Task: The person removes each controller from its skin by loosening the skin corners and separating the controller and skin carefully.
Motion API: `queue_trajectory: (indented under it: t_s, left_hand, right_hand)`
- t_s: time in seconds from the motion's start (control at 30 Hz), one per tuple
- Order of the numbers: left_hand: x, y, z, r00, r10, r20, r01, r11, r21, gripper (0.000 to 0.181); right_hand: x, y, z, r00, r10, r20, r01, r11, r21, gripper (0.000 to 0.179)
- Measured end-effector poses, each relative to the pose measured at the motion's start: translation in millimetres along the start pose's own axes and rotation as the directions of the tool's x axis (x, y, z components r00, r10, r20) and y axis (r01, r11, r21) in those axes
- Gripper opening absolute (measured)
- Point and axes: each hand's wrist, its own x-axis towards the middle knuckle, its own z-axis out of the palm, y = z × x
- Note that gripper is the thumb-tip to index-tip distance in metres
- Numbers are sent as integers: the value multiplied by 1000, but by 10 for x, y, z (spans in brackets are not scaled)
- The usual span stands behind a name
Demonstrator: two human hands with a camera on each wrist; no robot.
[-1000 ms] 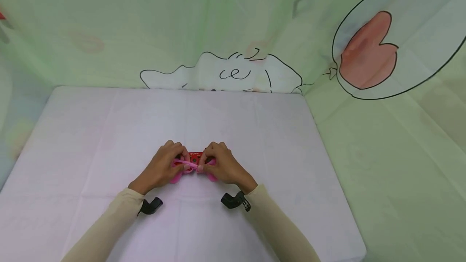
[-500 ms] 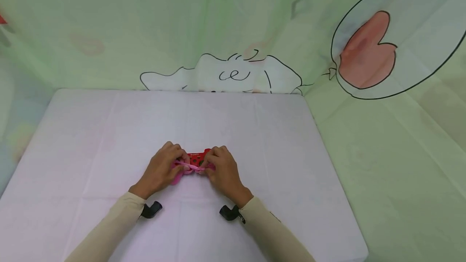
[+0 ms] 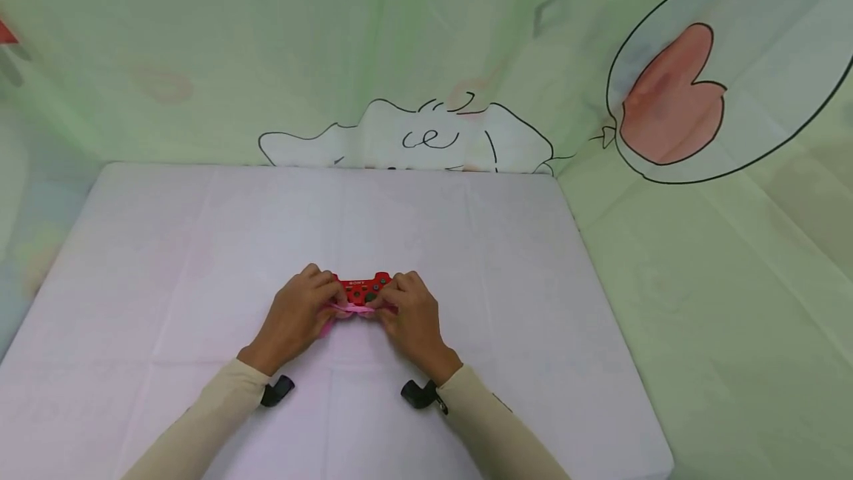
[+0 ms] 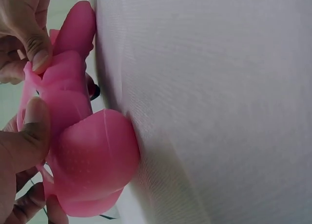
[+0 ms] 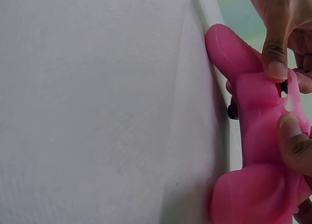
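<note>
A red game controller [image 3: 360, 289] marked SONY lies on the white-covered table, its upper face showing between the two hands. A pink silicone cover [image 4: 92, 155] wraps its lower side and grips. Stretched along the near edge, the cover's rim stands off the controller. My left hand [image 3: 300, 313] pinches this rim between thumb and fingers on the left. On the right, my right hand [image 3: 412, 317] pinches the same rim. Both thumbs press on the pink cover [image 5: 265, 136] in the right wrist view. The controller's grips are hidden under cover and hands.
The white cloth [image 3: 200, 243] covers the whole table. A green curtain with drawings [image 3: 426, 135] hangs behind the far edge, and a balloon picture [image 3: 673, 102] is on the right side. Black wrist mounts [image 3: 418, 394] sit at both cuffs.
The pink rim has been drawn down toward the near edge, so more of the red controller face shows. Both hands have shifted slightly toward the body; the right hand has turned more upright.
</note>
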Motion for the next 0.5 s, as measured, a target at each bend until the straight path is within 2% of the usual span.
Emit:
queue_trajectory:
  t_s: [0.13,0.23,0.37,0.5]
  left_hand:
    - [-12,15,-4,997,65,-35,-64,997,53,26]
    - [-25,19,-17,995,88,-45,-85,995,59,27]
    - [-65,-1,-52,998,43,-53,-41,999,26,25]
    - [-104,-47,-67,997,-60,-52,57,997,-45,24]
  right_hand:
    - [-4,0,17,1000,15,-11,-15,1000,19,18]
    - [-4,1,15,1000,16,-13,-15,999,29,15]
    - [-7,22,-4,1000,-3,-6,3,1000,31,13]
    - [-38,67,-11,999,-35,9,35,998,47,19]
